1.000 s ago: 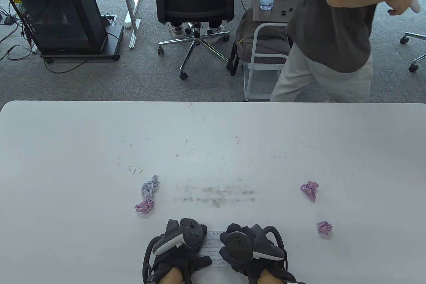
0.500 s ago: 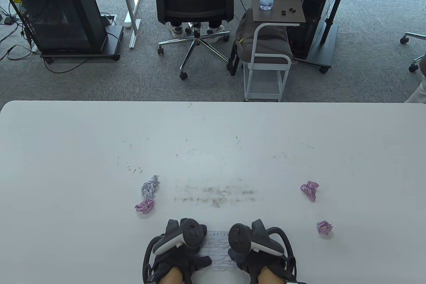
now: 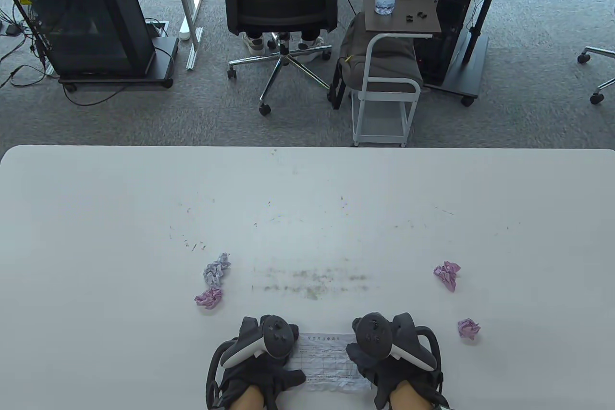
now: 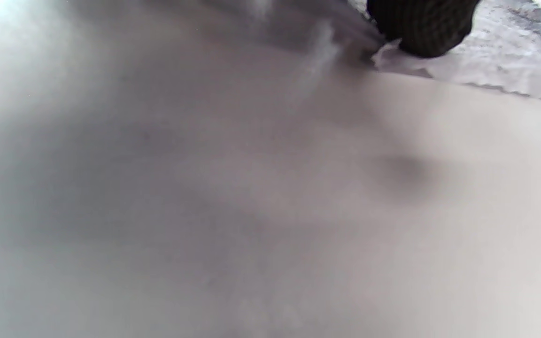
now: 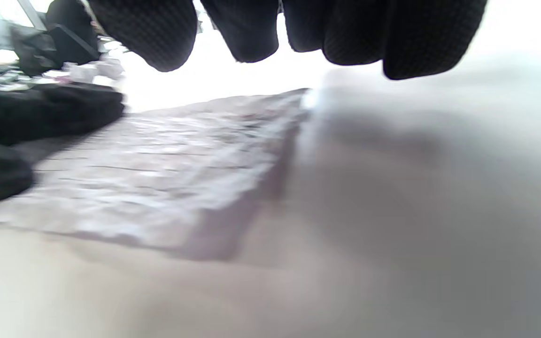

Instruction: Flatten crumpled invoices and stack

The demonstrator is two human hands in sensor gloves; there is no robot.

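A wrinkled white invoice (image 3: pixel 326 362) with a printed grid lies spread out at the table's near edge. My left hand (image 3: pixel 269 366) presses down on its left end, the thumb lying straight along the paper. My right hand (image 3: pixel 379 362) lies flat on its right end. In the right wrist view my fingers (image 5: pixel 355 33) hang just above the table beside the invoice (image 5: pixel 167 178), and the left hand (image 5: pixel 40 112) rests on its far side. In the left wrist view one fingertip (image 4: pixel 421 28) sits on the invoice's edge (image 4: pixel 500 70). Neither hand grips anything.
Several crumpled invoices lie loose on the white table (image 3: pixel 307 217): a bluish-white ball (image 3: pixel 217 269) and a pink one (image 3: pixel 209 297) to the left, a pink ball (image 3: pixel 448 274) and a purple one (image 3: pixel 468 328) to the right. A chair and a cart stand beyond the far edge.
My right hand has slid to the right across the invoice, spreading it wider and uncovering its printed grid. The left hand stayed put. A person walking behind the table has left the view.
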